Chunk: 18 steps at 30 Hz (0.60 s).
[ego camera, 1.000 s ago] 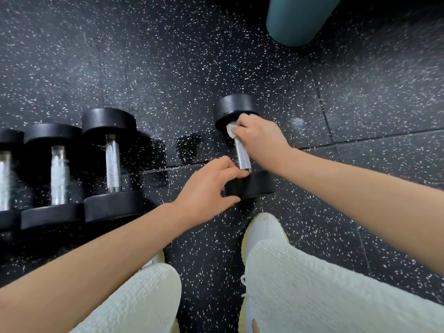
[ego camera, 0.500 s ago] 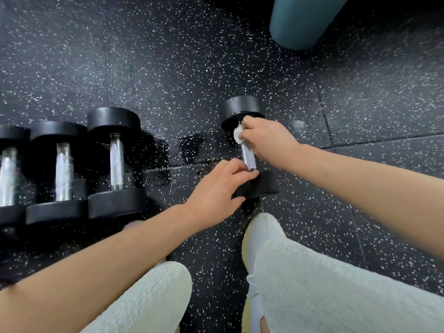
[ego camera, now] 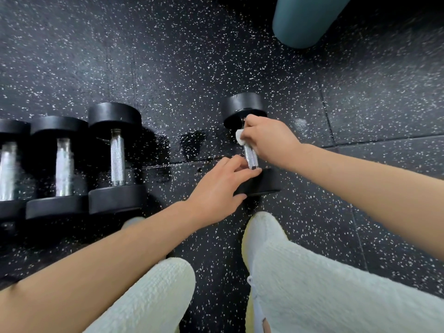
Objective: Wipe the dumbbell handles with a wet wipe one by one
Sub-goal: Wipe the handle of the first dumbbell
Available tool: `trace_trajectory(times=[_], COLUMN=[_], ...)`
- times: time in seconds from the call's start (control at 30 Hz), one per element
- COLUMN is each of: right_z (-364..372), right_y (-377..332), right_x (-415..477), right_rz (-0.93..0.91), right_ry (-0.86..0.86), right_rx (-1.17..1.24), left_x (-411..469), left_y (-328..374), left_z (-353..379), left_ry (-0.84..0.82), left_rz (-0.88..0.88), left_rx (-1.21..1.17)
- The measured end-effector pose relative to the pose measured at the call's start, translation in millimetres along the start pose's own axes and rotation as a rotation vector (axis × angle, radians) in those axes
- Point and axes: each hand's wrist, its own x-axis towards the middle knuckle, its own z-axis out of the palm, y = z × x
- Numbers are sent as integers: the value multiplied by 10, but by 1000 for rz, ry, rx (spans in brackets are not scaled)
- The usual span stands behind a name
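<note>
The lone dumbbell (ego camera: 249,143) lies apart, right of the row. Her right hand (ego camera: 269,138) pinches the wet wipe (ego camera: 239,137) round the handle's far end; her left hand (ego camera: 216,191), fingers relaxed, steadies the near weight. Next, I'd guess, a rub nearward.

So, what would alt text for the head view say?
A person's right hand holds a white wet wipe against the metal handle of a dumbbell lying on speckled black floor, while the left hand rests on its near weight. Three more dumbbells lie to the left.
</note>
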Motion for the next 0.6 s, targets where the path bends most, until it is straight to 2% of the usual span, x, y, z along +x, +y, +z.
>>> trace_trajectory(times=[0.2, 0.3, 0.4, 0.47, 0.6], right_z=[-130, -166, -176, -157, -205], right_y=[-19, 22, 15, -8, -22], right_x=[-262, -151, -35, -53, -228], right_rz=[-240, -206, -67, -14, -101], right_ry=[-247, -221, -96, -74, -227], right_rx=[122, 133, 163, 181, 203], left_x=[-11, 1, -13, -29, -36], left_y=[-14, 45, 67, 68, 74], left_z=[25, -22, -62, -60, -44], left_ry=[2, 22, 42, 45, 37], left_rz=[-22, -25, -35, -30, -13], left_rx=[10, 34, 45, 35, 38])
